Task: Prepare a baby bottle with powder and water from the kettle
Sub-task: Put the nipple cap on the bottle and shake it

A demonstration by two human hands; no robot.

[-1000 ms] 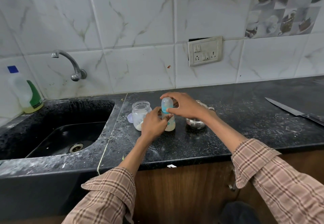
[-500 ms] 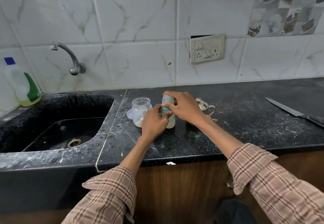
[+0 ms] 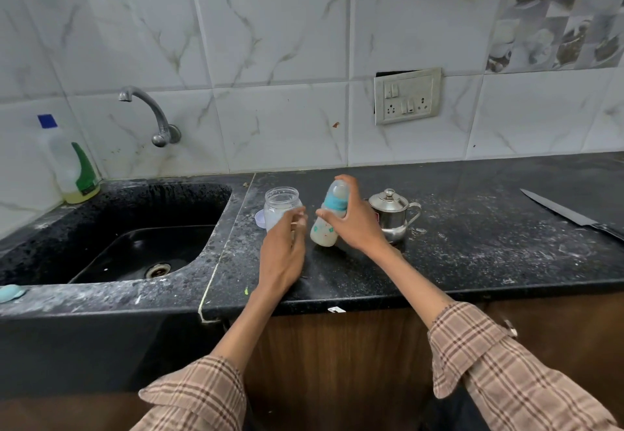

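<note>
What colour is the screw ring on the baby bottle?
Light blue. The ring sits under the clear cap of the baby bottle, seen in the head view.

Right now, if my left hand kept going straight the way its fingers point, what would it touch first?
Most likely the clear powder jar: the left hand points away from you, fingertips already overlapping its lower side. Contact can't be confirmed from this one view. The baby bottle lies right of that line.

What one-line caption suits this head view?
Right hand tilts the capped baby bottle beside the open powder jar; left hand hovers free.
</note>
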